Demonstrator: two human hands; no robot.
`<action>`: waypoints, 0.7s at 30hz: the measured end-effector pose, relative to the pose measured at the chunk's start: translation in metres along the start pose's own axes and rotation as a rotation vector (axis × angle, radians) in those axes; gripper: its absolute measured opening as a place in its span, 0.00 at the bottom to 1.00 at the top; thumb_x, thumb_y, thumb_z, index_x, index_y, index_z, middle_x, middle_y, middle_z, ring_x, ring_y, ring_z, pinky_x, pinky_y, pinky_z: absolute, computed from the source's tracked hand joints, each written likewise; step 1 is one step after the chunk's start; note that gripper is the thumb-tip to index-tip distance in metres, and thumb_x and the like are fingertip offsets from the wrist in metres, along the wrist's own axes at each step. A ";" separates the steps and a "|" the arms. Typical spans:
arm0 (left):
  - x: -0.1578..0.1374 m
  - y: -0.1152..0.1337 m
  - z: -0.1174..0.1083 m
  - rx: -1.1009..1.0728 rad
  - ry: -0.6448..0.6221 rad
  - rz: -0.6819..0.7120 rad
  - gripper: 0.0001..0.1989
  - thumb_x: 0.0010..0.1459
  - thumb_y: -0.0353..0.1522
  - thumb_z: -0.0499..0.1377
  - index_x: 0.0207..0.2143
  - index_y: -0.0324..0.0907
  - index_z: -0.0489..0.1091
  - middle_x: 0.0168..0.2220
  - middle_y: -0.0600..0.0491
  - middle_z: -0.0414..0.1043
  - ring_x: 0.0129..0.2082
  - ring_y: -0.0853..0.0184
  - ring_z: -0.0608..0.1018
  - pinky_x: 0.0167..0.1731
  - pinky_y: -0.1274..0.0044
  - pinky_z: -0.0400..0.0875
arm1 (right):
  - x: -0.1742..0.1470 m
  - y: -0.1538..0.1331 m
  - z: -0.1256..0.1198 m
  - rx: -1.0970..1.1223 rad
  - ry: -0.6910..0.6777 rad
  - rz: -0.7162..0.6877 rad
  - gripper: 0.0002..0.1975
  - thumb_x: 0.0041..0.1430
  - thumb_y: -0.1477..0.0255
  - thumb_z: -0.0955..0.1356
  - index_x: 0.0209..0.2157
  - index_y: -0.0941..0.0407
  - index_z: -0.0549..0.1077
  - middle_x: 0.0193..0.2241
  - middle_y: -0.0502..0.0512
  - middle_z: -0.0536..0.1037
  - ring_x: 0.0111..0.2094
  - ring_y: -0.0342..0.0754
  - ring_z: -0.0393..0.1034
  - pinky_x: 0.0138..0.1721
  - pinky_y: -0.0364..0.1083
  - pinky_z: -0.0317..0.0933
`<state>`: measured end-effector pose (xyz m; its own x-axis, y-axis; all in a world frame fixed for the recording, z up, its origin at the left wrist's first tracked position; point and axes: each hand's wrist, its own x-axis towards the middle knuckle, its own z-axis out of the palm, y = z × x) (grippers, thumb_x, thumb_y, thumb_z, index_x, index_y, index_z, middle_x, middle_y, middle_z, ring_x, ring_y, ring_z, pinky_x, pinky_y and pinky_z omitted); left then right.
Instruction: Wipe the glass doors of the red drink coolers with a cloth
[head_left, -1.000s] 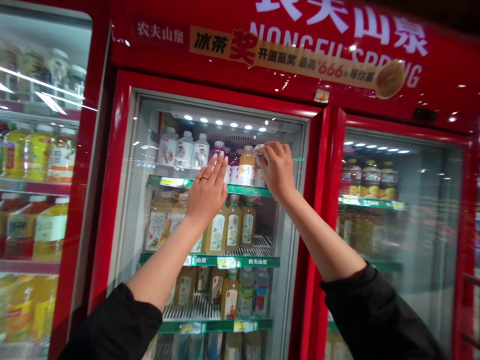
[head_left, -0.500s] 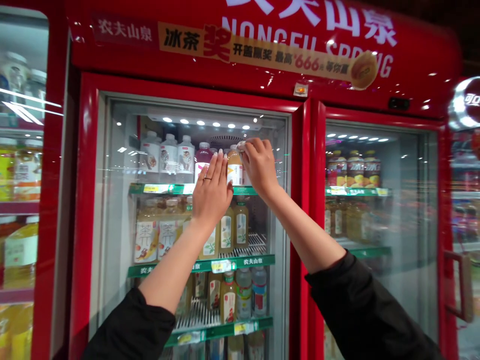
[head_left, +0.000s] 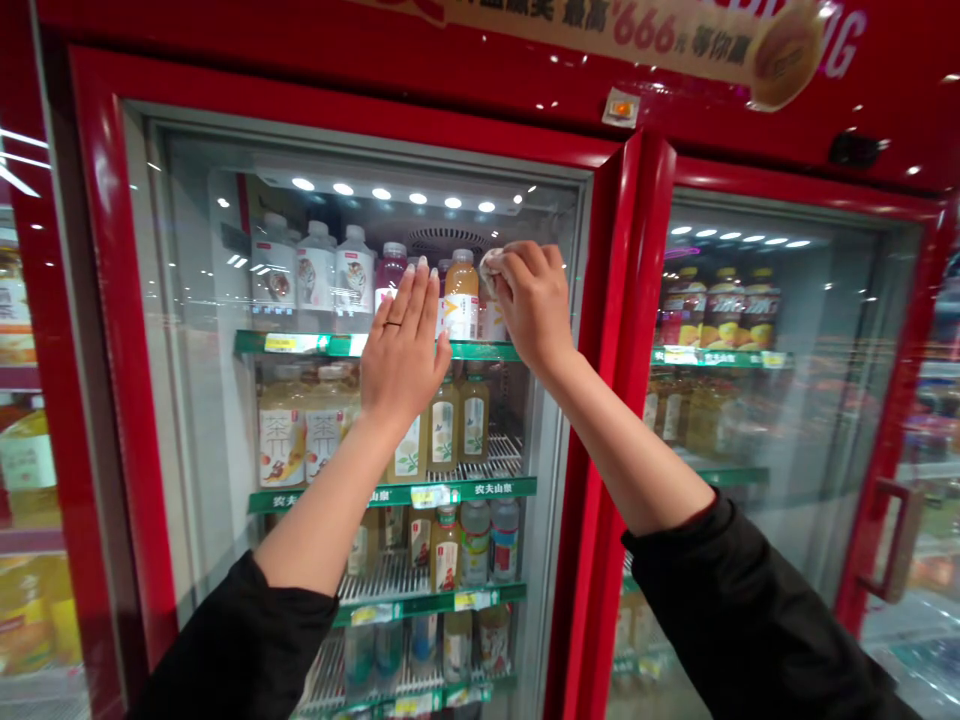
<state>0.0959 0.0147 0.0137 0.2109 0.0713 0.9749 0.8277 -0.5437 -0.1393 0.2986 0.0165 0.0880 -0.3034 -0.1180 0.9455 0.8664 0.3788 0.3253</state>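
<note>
My left hand [head_left: 401, 345] lies flat against the glass door [head_left: 202, 400] of a red drinks fridge, fingers stretched upward, a thin ring on one finger. Beside it on the right, my right hand [head_left: 534, 300] is closed around a crumpled whitish cloth or tissue [head_left: 491, 268], pressed to the same pane near its upper right. Behind the glass, an orange drink bottle [head_left: 460, 290] shows between the two hands. White-labelled bottles [head_left: 354, 272] stand left of my left hand on the top shelf. Part of the top shelf is hidden behind my hands.
The red door frame [head_left: 607, 400] runs just right of my right forearm. A second glass door [head_left: 787, 420] with a handle [head_left: 892, 540] stands to the right. Another cooler with bottles [head_left: 30, 460] is at the left edge. Above hangs a promotional strip [head_left: 675, 40].
The view has come closer and tilted downward, so the fridge's top sign is partly cut off. My left hand remains flat on the glass, and my right still grips the crumpled cloth or tissue.
</note>
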 end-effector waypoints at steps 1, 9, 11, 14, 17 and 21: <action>0.000 0.000 -0.001 0.002 -0.002 -0.006 0.37 0.74 0.33 0.50 0.81 0.40 0.47 0.82 0.48 0.48 0.82 0.59 0.53 0.82 0.60 0.46 | -0.004 -0.005 0.000 -0.001 -0.017 -0.007 0.16 0.76 0.75 0.64 0.57 0.46 0.76 0.51 0.57 0.79 0.55 0.59 0.73 0.59 0.65 0.73; -0.002 -0.002 -0.002 -0.017 -0.012 0.013 0.37 0.75 0.34 0.50 0.82 0.41 0.45 0.82 0.47 0.46 0.82 0.57 0.52 0.82 0.58 0.46 | 0.021 0.011 0.000 -0.010 -0.059 -0.017 0.14 0.77 0.74 0.63 0.55 0.47 0.76 0.54 0.55 0.80 0.59 0.60 0.72 0.62 0.65 0.73; -0.002 -0.003 -0.001 -0.010 -0.011 0.009 0.36 0.76 0.35 0.49 0.82 0.40 0.44 0.82 0.46 0.46 0.82 0.56 0.52 0.82 0.57 0.47 | 0.016 0.015 -0.005 -0.006 -0.013 0.040 0.14 0.78 0.74 0.63 0.54 0.48 0.78 0.53 0.56 0.81 0.57 0.60 0.73 0.61 0.66 0.73; -0.004 -0.003 0.000 0.008 -0.006 0.015 0.37 0.76 0.34 0.50 0.82 0.41 0.42 0.82 0.46 0.45 0.82 0.56 0.52 0.81 0.57 0.47 | 0.003 0.003 -0.010 -0.008 -0.006 0.047 0.15 0.77 0.76 0.64 0.53 0.48 0.80 0.53 0.56 0.82 0.55 0.57 0.74 0.59 0.62 0.75; -0.005 -0.004 0.000 0.031 0.002 0.048 0.42 0.74 0.31 0.53 0.83 0.43 0.38 0.82 0.46 0.44 0.82 0.56 0.53 0.81 0.58 0.49 | 0.004 -0.013 -0.009 0.020 -0.096 -0.076 0.18 0.75 0.78 0.65 0.57 0.47 0.80 0.55 0.56 0.83 0.57 0.55 0.74 0.60 0.57 0.75; -0.007 -0.005 0.001 0.021 0.019 0.053 0.43 0.74 0.30 0.53 0.83 0.45 0.33 0.82 0.48 0.43 0.82 0.56 0.53 0.81 0.57 0.48 | 0.022 -0.012 -0.009 0.028 -0.101 -0.073 0.19 0.75 0.78 0.65 0.58 0.47 0.81 0.57 0.58 0.83 0.60 0.56 0.75 0.61 0.57 0.75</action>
<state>0.0912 0.0179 0.0077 0.2447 0.0266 0.9692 0.8262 -0.5289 -0.1941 0.2856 0.0010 0.1049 -0.4047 -0.0539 0.9128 0.8295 0.3986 0.3913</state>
